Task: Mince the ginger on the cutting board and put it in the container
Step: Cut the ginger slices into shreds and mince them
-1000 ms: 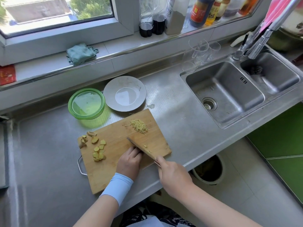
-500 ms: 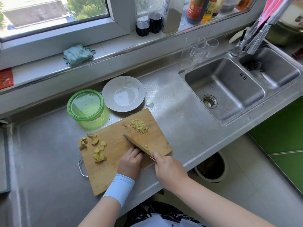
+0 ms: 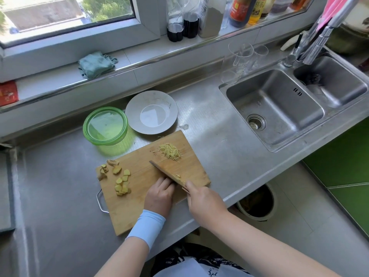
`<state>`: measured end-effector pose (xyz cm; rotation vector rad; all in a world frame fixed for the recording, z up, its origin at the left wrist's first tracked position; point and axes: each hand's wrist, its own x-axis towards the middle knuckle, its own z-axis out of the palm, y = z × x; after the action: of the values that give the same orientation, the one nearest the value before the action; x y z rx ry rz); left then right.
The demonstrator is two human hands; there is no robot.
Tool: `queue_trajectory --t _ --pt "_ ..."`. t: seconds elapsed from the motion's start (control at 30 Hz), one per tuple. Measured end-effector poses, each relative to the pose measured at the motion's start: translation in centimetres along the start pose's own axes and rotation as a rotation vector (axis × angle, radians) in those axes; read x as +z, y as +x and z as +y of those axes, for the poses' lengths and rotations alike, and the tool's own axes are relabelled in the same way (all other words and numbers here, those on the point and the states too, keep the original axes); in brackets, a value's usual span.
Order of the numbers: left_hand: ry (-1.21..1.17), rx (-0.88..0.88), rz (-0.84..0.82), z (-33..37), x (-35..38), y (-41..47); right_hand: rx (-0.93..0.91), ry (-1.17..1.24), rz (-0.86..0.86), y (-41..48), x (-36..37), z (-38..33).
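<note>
A wooden cutting board (image 3: 139,204) lies on the steel counter. Sliced ginger pieces (image 3: 121,182) sit on its left side and a small heap of shredded ginger (image 3: 170,151) on its far right. My right hand (image 3: 201,200) grips the handle of a knife (image 3: 165,172), whose blade lies edge-down across the board with a few ginger bits stuck to it. My left hand (image 3: 159,194) rests curled on the board against the blade's left side; whatever is under its fingertips is hidden. A green lidded container (image 3: 105,125) stands behind the board.
A grey plate (image 3: 171,108) sits beside the container. To the right is a double sink (image 3: 279,108) with glasses (image 3: 241,56) at its back corner. Bottles line the windowsill, with a teal cloth (image 3: 95,63) there. A bin (image 3: 257,202) stands on the floor below the counter edge.
The knife and both hands have edged slightly left along the board. The ginger heaps have not moved.
</note>
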<state>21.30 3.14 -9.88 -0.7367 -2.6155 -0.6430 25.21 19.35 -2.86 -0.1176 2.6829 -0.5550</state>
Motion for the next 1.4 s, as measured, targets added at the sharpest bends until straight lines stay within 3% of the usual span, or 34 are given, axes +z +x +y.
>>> queue_trajectory --t 1.4 --pt "0.014 -0.039 0.061 0.4 -0.2 -0.2 0.019 0.035 -0.009 -2.9 -0.4 0.7"
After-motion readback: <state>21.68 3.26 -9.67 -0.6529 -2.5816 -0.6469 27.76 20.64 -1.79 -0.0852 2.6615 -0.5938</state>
